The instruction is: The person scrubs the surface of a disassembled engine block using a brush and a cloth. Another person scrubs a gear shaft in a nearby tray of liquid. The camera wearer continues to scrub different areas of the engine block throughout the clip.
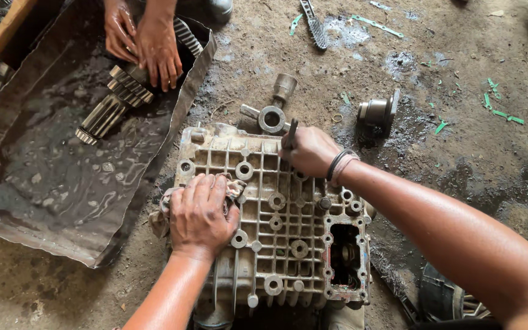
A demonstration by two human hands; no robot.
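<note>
A grey ribbed metal gearbox casing lies on the dirt floor in front of me, with a rectangular opening at its lower right. My left hand presses a dirty rag flat onto the casing's left side. My right hand is closed around a dark slim tool whose end pokes up above the casing's top edge. A black band sits on my right wrist.
Another person's two hands hold a splined gear shaft in a metal tray of dark liquid at upper left. A forked metal fitting and a short cylindrical part lie on the oily ground beyond the casing.
</note>
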